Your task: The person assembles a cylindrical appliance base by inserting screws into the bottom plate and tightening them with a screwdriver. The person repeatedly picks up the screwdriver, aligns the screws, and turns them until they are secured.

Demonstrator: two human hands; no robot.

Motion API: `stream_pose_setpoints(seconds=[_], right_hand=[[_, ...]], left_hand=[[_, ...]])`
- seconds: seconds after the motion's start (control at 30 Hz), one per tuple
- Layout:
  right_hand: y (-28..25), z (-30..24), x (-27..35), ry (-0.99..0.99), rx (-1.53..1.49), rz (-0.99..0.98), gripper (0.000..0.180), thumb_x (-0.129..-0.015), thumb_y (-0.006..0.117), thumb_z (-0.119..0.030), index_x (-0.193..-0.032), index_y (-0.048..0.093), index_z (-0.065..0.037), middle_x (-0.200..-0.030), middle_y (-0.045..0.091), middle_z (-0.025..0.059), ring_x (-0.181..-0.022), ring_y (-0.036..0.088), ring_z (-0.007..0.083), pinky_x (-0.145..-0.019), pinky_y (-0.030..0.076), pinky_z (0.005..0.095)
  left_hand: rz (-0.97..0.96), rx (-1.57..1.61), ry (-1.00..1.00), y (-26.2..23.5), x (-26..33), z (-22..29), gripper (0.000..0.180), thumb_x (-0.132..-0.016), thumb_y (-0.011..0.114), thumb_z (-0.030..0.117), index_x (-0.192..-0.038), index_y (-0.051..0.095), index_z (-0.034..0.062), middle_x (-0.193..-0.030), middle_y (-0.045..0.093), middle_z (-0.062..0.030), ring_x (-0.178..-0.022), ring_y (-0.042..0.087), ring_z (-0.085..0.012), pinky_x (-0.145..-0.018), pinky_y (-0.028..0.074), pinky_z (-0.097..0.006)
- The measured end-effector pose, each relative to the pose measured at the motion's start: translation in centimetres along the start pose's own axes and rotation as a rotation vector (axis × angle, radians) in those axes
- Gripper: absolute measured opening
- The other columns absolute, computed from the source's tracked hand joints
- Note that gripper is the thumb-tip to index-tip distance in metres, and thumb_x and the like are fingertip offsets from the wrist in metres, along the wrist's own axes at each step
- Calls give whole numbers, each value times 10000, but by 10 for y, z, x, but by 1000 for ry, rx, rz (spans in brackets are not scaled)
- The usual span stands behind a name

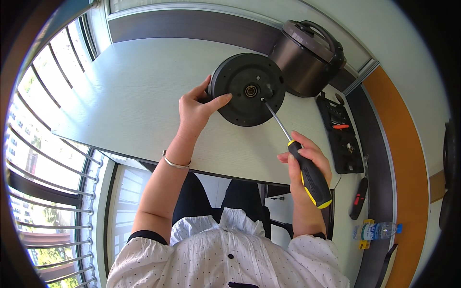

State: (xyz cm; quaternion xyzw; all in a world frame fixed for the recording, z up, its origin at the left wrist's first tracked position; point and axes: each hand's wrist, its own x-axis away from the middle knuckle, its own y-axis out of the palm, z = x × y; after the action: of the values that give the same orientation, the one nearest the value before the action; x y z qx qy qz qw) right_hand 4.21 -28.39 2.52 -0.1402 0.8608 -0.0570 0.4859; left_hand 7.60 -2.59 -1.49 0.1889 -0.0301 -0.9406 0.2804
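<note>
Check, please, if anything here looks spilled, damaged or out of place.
Nothing stands out: I see no spill, and no obvious damage on the black round part or screwdriver. The bottle and cooker seem to lean outward, probably from the wide lens.

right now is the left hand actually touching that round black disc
Touching: the head view shows the left hand gripping the round black disc at its left edge, thumb pressed over its face.
</note>
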Motion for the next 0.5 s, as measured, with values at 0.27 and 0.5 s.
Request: stream_pose_setpoints(seconds=[0.27, 0.5], right_hand=[[1, -1, 0, -6, -7, -2, 350, -776, 700, 113, -1058, 520, 10, -1134, 612, 293, -788, 704, 255, -689, 596, 310], [0, -2, 1, -9, -27, -19, 358, -786, 677, 127, -1077, 507, 8, -1162, 591, 300, -783, 702, 259, -684, 599, 320]], left_hand=[[-2, -13, -7, 0, 1, 4, 744, -649, 849, 235, -1259, 569, -85, -733, 645, -36, -656, 595, -81, -656, 484, -207], [-2, -6, -9, 0, 1, 3, 739, -648, 846, 230, -1257, 571, -85, -737, 644, -37, -661, 598, -86, -666, 488, -212]])
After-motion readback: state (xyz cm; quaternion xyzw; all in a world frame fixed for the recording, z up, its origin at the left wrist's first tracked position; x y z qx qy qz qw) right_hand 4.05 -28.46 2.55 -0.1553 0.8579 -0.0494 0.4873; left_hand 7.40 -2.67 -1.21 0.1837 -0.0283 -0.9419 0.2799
